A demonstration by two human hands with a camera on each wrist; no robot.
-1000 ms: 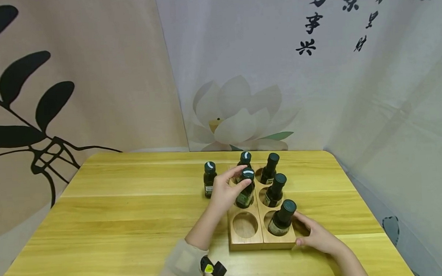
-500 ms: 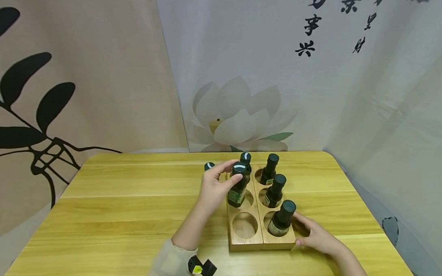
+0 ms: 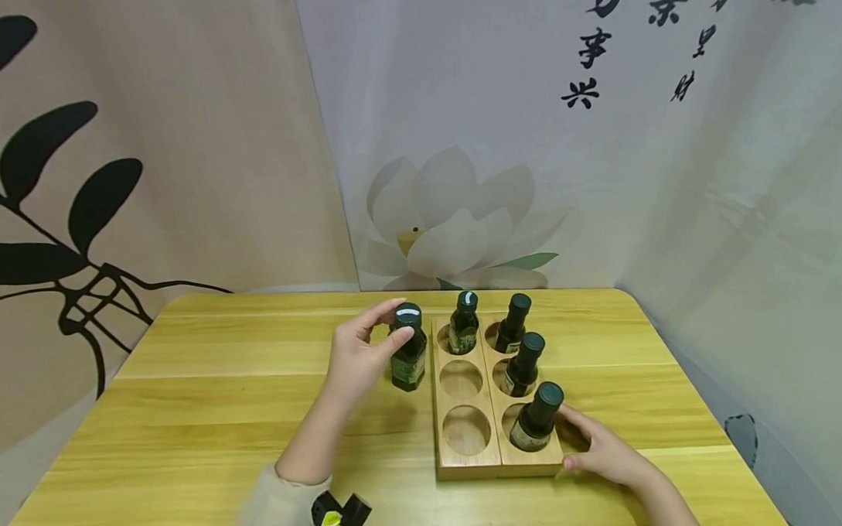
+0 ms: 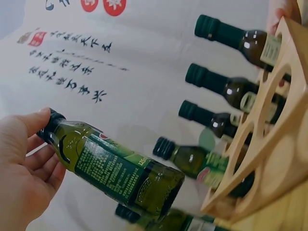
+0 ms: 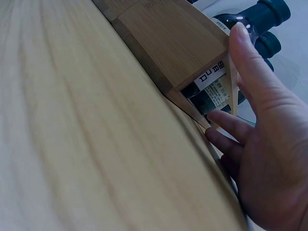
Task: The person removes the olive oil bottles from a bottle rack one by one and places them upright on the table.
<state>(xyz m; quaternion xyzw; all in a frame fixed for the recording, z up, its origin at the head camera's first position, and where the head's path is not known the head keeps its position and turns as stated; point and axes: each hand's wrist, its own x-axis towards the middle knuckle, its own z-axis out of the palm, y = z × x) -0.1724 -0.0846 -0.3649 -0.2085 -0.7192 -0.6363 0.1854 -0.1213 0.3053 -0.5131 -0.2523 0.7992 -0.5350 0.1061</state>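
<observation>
My left hand (image 3: 355, 362) pinches a small green glass bottle (image 3: 408, 364) near its dark cap, left of the wooden rack (image 3: 466, 472). The left wrist view shows this bottle's green printed label (image 4: 108, 168); its base is in the air. One bottle (image 3: 463, 335) stands in the far hole of the rack's left row. Bare wood shows in the two nearer holes of that row. Three darker bottles (image 3: 525, 368) fill the right row. My right hand (image 3: 608, 450) rests its thumb and fingertips against the rack's right side, near the front corner.
Another bottle (image 4: 178, 221) stands on the table left of the rack, mostly hidden behind the held one in the head view. The wooden table (image 3: 225, 425) extends to the left. Behind it hangs a printed cloth (image 3: 458, 122).
The left hand has lifted the bottle out of the left row's middle hole and carried it left, off the rack. The right hand and the rack have stayed put.
</observation>
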